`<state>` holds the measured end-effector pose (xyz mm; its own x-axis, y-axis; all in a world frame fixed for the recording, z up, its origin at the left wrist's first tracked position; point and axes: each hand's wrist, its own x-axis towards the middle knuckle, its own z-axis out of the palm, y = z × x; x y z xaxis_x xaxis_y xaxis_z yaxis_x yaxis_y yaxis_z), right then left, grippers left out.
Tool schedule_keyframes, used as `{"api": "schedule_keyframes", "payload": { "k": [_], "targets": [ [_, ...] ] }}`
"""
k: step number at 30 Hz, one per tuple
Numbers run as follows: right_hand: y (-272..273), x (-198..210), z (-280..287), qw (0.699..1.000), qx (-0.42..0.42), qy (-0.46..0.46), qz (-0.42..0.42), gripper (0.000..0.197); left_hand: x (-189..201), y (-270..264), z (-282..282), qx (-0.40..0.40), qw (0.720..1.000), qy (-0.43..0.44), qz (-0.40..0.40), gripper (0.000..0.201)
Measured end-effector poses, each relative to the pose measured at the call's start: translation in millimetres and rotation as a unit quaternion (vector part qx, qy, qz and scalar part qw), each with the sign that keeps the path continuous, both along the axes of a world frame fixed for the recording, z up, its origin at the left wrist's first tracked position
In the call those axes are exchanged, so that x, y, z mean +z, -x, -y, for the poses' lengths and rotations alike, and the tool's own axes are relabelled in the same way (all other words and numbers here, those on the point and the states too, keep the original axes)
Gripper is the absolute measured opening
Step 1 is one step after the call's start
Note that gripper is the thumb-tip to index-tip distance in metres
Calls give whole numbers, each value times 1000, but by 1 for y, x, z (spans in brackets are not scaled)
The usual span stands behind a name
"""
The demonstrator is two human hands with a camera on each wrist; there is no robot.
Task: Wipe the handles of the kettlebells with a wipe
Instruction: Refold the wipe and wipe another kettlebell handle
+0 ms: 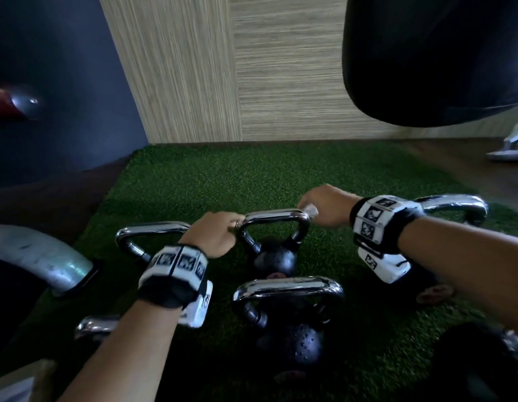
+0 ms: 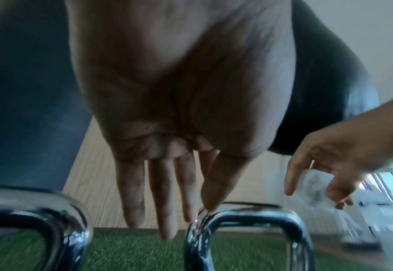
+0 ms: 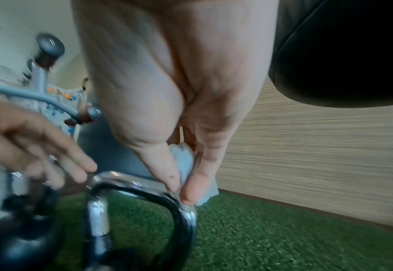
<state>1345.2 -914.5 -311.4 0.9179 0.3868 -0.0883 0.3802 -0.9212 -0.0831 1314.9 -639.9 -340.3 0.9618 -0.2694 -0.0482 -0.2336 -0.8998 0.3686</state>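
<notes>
Step in hand: we judge we are wiping the chrome handle (image 1: 276, 216) of the middle kettlebell (image 1: 274, 258), at its right corner.
Right hand (image 1: 324, 206): thumb and forefinger pinch a small pale wipe (image 3: 183, 161) and press it against the bend of the handle (the right wrist view shows the wad tucked between the fingers, touching metal).
Left hand (image 1: 214, 235): fingers straight and relaxed, tips resting at the handle's left corner, gripping nothing; we take this as steadying the bell so it does not rock under the rubbing.
Where the kettlebells stand: on green artificial turf (image 1: 211, 181), close together; a nearer kettlebell (image 1: 289, 340) sits just in front, another chrome handle (image 1: 152, 230) just to the left, one more behind the right wrist.
What the head view adds: the whole cluster and both wrists at once, though the wipe is only a pale speck there.
What the left wrist view adds: the straight left fingers (image 2: 165, 192) over the handle corner.
Backdrop: a black punching bag (image 1: 434, 56) hangs above, wood-grain wall behind.
</notes>
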Motion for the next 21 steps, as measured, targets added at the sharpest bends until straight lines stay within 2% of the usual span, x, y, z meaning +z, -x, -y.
{"api": "schedule_keyframes", "payload": {
  "k": [2,5,9,11,14,15,18,19,21],
  "targets": [
    [32,26,5,998,43,-29,-17,33,-9,25,-10,26,998,52,-33,56],
    [80,48,9,986,68,-110,-105,39,-40,55,-23,35,989,61,-128,56],
    [128,40,10,961,43,-245,-120,36,-71,87,-35,49,969,65,-232,58],
    [141,30,11,951,24,-293,-93,36,-78,100,-34,73,960,107,-247,64],
    [150,18,8,956,16,-292,-29,29,-94,106,-27,74,951,174,-246,101],
    [151,15,5,957,19,-288,-20,26,-98,107,-23,74,947,195,-243,100],
    [154,5,-2,960,40,-278,-1,20,-103,111,-7,67,943,239,-223,65],
    [154,2,-5,960,47,-276,10,19,-105,112,-3,63,944,238,-218,63],
    [151,-1,-14,962,56,-266,24,17,-113,113,6,41,951,227,-204,84]
  ]
}}
